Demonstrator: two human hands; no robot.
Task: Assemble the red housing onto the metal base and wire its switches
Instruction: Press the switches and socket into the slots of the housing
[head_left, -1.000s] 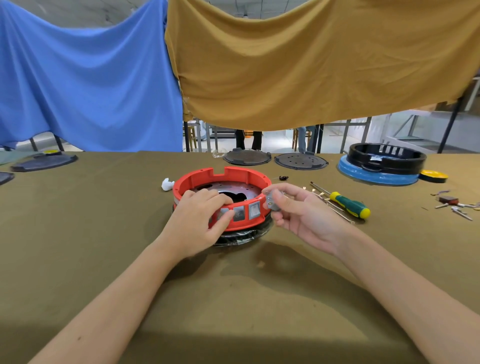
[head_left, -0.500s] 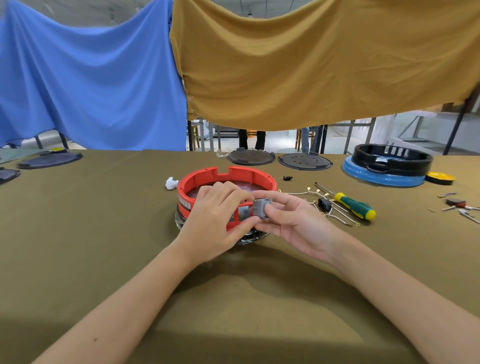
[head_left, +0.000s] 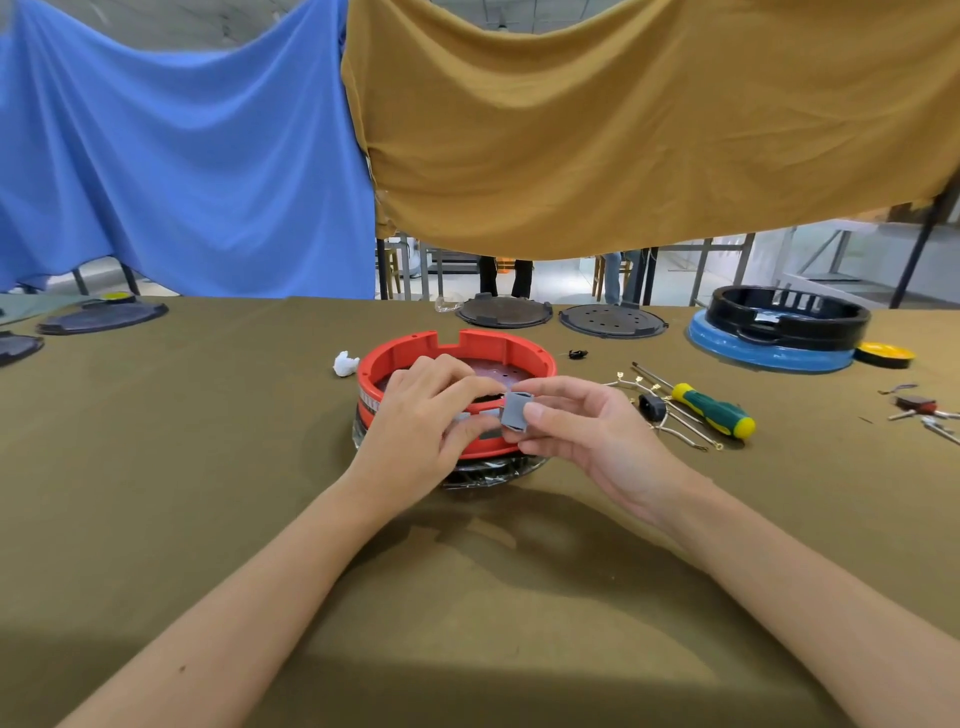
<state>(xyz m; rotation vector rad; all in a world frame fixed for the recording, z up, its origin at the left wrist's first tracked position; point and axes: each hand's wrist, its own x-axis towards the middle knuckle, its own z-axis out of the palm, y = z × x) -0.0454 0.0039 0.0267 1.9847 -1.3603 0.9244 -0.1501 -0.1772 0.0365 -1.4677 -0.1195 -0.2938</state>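
Switch (head_left: 517, 411) insertion is the step in hand, judging by the layout: your right hand (head_left: 587, 436) pinches the small grey switch between thumb and fingertips and holds it at the near wall of the red housing (head_left: 457, 349). Your left hand (head_left: 421, 415) curls over that near wall, fingers on the rim and thumb against the outer face, gripping the housing. The housing sits on the metal base (head_left: 488, 474) near the middle of the table (head_left: 208, 467).

Keep the left-hand grip firm so the housing does not rotate on the base. Square the switch body to its cutout before pressing. Push straight in with even thumb pressure; a tilted entry is likely to jam one edge. Seat it flush with its neighbours before fitting any lead.

The wire leads (head_left: 675, 421), a black connector (head_left: 653, 407) and the green-handled screwdriver (head_left: 711, 410) lie just beside the housing toward the table's right edge, within reach for wiring.

Your left fingers cover most of the near wall, so the target cutout and the already fitted switches are hard to make out. The switch terminals cannot be seen. Only a dark sliver of the base shows under the housing, so its seating cannot be confirmed.
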